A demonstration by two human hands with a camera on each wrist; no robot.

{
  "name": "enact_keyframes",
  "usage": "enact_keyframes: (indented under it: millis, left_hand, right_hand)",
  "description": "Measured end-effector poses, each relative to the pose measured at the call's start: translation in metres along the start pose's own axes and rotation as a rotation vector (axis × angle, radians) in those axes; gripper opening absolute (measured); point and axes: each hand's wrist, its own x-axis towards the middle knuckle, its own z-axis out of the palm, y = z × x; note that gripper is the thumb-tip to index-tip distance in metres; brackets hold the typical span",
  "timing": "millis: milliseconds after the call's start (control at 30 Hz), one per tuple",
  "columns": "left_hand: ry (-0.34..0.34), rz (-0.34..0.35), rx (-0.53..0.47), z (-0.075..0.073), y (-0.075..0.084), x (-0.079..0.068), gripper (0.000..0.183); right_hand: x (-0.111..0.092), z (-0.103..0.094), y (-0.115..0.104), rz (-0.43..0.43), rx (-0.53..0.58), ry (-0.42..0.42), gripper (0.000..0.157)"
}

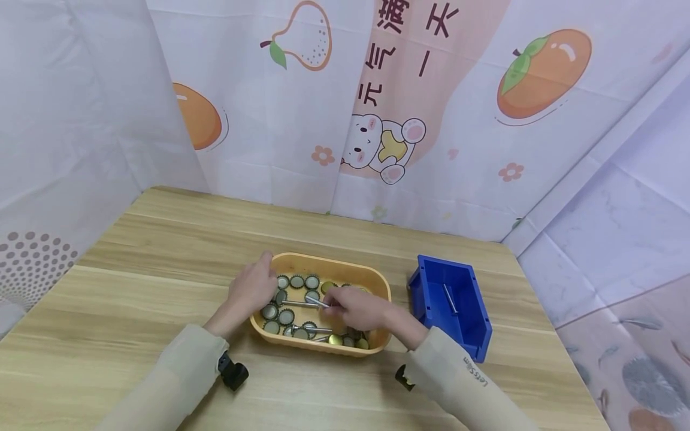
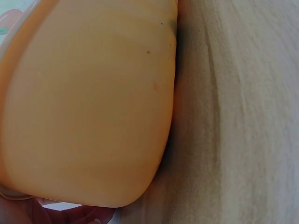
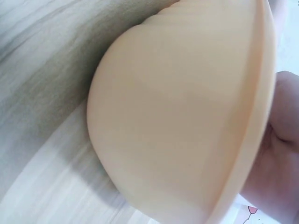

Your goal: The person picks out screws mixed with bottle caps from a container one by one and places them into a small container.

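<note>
An orange plastic basket holds many crown bottle caps, silver and gold, with several long metal bolts among them. My left hand grips the basket's left end at the rim; in the left wrist view its fingers show around the far side of the basket wall. Reaching over the right part of the basket, my right hand pinches a metal bolt between thumb and fingers, just above the caps. The basket wall hides those fingertips in the right wrist view.
To the right of the basket stands a blue plastic bin with a single bolt lying inside. Both containers are on a wood-grain table. Behind the table hangs a printed curtain.
</note>
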Motion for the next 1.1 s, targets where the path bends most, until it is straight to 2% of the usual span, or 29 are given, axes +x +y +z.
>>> enact_keyframes:
  millis: [233,433,800,1100]
  left_hand:
    - [0.002,0.001,0.007,0.000,0.001,0.000,0.036]
    - [-0.005,-0.005,0.003,0.000,0.000,0.000,0.034]
    - [0.000,-0.001,0.006,0.000,0.000,0.001,0.028]
    - [0.003,-0.003,0.009,0.000,0.001,0.000,0.027]
  right_hand:
    - [-0.006,-0.012,0.000,-0.029,0.056,0.033,0.017]
    - [-0.012,-0.031,0.001,-0.062,0.023,0.097,0.016]
    - [-0.036,-0.069,0.007,0.051,0.036,0.216,0.018]
    - [-0.051,-0.088,0.021,0.062,0.005,0.309,0.012]
